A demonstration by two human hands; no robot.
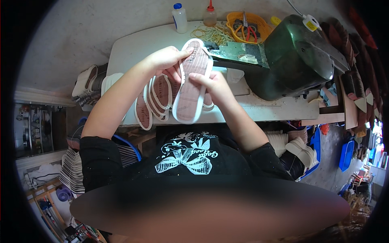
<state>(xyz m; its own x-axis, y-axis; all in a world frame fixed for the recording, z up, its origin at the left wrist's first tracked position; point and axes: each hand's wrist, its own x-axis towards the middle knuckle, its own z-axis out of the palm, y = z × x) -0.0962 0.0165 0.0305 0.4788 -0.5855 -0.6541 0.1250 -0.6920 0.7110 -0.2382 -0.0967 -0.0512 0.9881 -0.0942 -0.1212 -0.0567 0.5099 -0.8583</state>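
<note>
Head | brown, white-edged sole [190,91] | between both hands [164,60], left higher up

This looks like a small shoe-making workshop: a bulky, dark green metal sewing machine [298,60] stands on a white worktop [131,48]. Left of the machine lie flat brown soles with white rims [162,92]; beyond its arm, a yellow plastic basket [266,29] holds red-handled pliers [252,33]. Nearer the wearer than the machine, a blue plastic bin [317,142] carries stacked cream sole-shaped pieces [300,146].
</note>
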